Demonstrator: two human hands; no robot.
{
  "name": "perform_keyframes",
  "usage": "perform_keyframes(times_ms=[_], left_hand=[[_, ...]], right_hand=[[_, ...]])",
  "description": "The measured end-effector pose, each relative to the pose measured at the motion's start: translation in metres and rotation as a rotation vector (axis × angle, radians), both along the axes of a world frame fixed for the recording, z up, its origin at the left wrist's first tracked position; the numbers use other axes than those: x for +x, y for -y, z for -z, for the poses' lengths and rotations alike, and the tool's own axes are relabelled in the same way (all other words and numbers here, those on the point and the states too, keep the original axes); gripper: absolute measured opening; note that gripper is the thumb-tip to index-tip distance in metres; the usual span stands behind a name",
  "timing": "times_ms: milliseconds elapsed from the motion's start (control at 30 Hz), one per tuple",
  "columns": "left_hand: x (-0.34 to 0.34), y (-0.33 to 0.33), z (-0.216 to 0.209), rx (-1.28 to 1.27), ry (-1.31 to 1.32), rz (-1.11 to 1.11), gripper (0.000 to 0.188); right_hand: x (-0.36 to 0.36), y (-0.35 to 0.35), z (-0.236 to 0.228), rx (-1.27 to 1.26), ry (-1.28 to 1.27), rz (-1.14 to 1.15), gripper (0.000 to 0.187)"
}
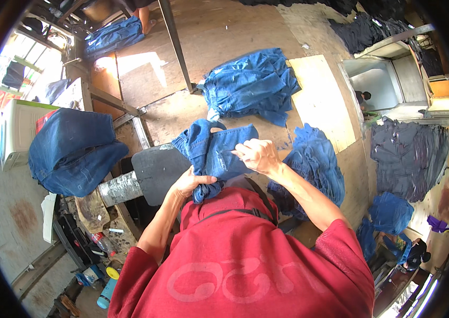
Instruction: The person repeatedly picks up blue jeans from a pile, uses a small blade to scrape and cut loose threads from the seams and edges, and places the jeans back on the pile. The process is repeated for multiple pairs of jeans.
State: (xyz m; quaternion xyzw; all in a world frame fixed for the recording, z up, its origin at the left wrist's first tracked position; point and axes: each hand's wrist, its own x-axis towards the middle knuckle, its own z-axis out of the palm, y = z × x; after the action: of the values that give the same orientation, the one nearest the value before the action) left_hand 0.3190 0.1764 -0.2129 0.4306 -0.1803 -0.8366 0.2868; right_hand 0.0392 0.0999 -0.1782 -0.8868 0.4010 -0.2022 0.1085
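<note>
One left heap [76, 153] of blue denim, one far heap [251, 85] and one right heap [314, 159] lie nearest me. One denim garment [227, 151] is before me, by one dark board [153, 175]. My left hand [190, 183] grips its near edge; my right hand [260, 157] bunches over it, contents unclear.

A blue denim garment [218, 149] lies creased and partly folded near the centre, its bunched folds toward eleven o'clock, a flatter, paler-patched section reaching to one o'clock, and a crumpled end hanging toward seven o'clock.
</note>
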Motion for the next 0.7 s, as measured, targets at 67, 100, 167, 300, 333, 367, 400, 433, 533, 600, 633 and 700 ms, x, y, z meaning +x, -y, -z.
perform_keyframes(times_ms=[67,100,167,300,333,367,400,433,533,600,633,700], left_hand=[[0.001,-0.001,0.002,-0.001,-0.001,0.000,0.082],[0.001,-0.001,0.003,0.004,-0.009,0.004,0.083],[0.001,0.000,0.005,-0.014,-0.001,0.013,0.084],[0.001,0.000,0.008,-0.030,0.007,0.014,0.084],[0.001,-0.001,0.008,-0.007,0.007,0.024,0.084],[0.001,-0.001,0.008,-0.021,0.004,0.015,0.084],[0.001,-0.001,0.008,-0.024,0.010,0.012,0.083],[0.001,-0.001,0.008,-0.033,-0.002,0.005,0.083],[-0.001,-0.001,0.007,-0.040,-0.009,0.015,0.080],[-0.005,0.000,0.006,-0.017,0.018,-0.051,0.069],[-0.008,0.001,0.006,0.006,0.023,-0.080,0.064],[-0.013,0.003,0.005,0.017,0.097,-0.099,0.051]], right_hand=[[-0.001,0.005,0.006,-0.071,0.019,-0.217,0.019],[-0.001,0.007,0.009,-0.102,0.022,-0.316,0.020],[0.000,0.014,0.016,-0.044,-0.034,-0.196,0.015],[0.002,0.024,0.024,-0.087,0.055,-0.160,0.014],[0.003,0.025,0.024,-0.100,0.023,-0.219,0.016],[0.002,0.026,0.024,-0.148,0.030,-0.292,0.018],[0.004,0.028,0.024,-0.050,-0.067,-0.139,0.019],[0.003,0.028,0.023,-0.081,-0.009,-0.118,0.019],[0.002,0.029,0.022,-0.156,-0.002,-0.245,0.023],[0.003,0.028,0.021,0.162,-0.047,0.040,0.027],[0.004,0.027,0.020,0.363,-0.081,0.177,0.029],[0.006,0.024,0.018,0.648,0.128,0.280,0.039]])
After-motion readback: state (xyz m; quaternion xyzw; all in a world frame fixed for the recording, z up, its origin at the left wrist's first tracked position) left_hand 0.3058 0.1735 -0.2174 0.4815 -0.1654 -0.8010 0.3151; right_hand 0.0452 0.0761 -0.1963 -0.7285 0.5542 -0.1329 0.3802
